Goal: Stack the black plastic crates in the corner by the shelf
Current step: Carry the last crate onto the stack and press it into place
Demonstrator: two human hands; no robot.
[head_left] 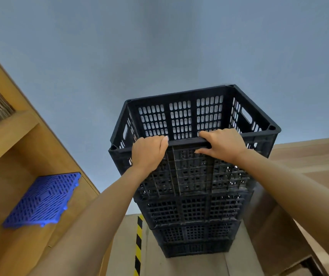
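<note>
Head view: left hand (148, 151) and right hand (222, 145) both curling closed over near rim of top crate (193, 120), sitting atop black stack (194, 212) right of shelf (10, 140). Seating it squarely, corners aligning, pressing evenly.

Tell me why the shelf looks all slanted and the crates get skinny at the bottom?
Head view: the wide lens bends things, so the shelf leans at the edge and the crate stack tapers downward. Soft, even light, no glare. The left hand and right hand on the top crate look sharp; the lower crates look a bit grainy.
</note>
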